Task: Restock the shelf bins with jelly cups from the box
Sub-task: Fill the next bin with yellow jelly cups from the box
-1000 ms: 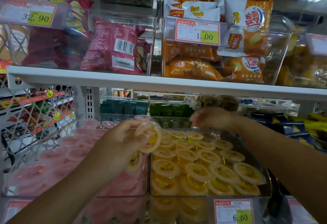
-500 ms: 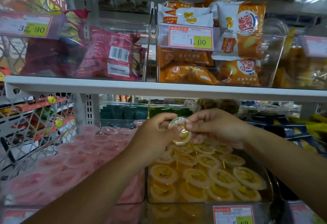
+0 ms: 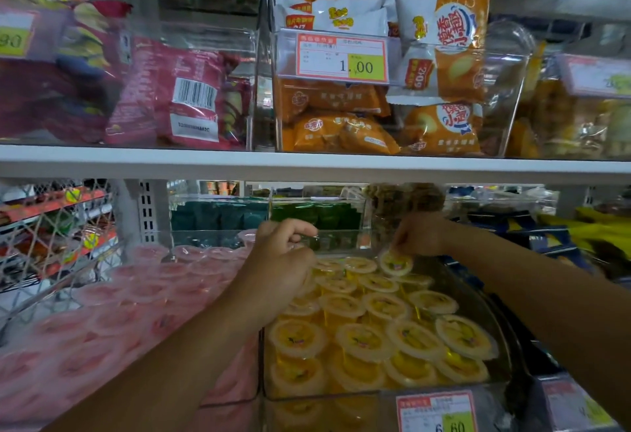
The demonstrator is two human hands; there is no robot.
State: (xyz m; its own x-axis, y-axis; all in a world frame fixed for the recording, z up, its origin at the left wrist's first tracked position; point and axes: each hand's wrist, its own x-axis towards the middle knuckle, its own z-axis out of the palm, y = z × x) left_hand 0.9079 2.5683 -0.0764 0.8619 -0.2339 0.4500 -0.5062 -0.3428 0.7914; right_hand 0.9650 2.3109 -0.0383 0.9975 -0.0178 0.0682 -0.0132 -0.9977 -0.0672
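Jelly cup (image 3: 396, 263) at bin (image 3: 324, 397) back edge, shelf (image 3: 307, 165) close overhead

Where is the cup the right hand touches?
Head view, right of centre: the cup sits at the back of the bin of yellow cups, under the right hand.

white shelf board (image 3: 307, 167) above, wire mesh rack (image 3: 51, 244) at left

Both arms extended forward. Left hand (image 3: 285, 261) fingers curled, back toward camera, contents hidden. Right hand (image 3: 421, 235) palm down, fingers pinching jelly cup (image 3: 396, 263) rim.
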